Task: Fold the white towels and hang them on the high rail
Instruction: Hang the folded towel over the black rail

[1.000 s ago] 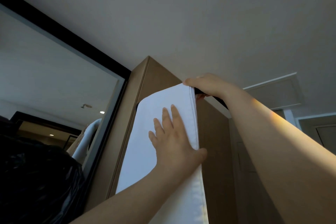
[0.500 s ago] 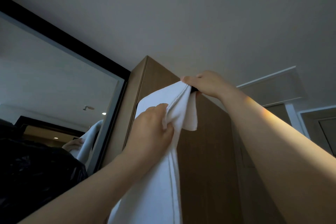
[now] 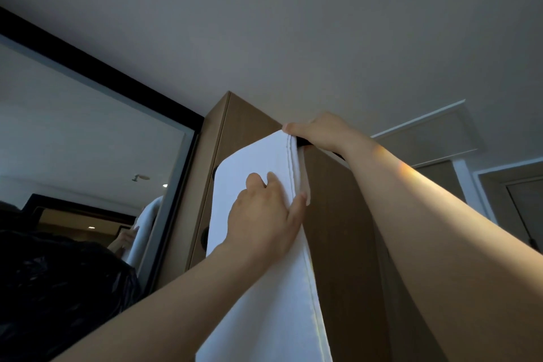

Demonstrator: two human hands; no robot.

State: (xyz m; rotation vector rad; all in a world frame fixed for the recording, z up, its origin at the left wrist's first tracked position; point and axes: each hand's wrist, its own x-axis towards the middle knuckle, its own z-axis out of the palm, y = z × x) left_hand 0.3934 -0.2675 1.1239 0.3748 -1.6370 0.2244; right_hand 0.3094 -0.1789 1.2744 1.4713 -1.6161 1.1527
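The long white cloth towel (image 3: 252, 161) is hanging draped over the black rail (image 3: 303, 142), high on the tall brown wooden cabinet (image 3: 338, 229) and just beneath the pale ceiling (image 3: 293, 38). The right hand (image 3: 321, 134) is gripping the towel's top fold at the rail, thumb lying over the hemmed edge. The left hand (image 3: 264, 223) is pressing flat against the towel's front, fingers extended, thumb resting along the right hem. A large black-framed mirror (image 3: 88, 132) is reflecting the towel on the left.
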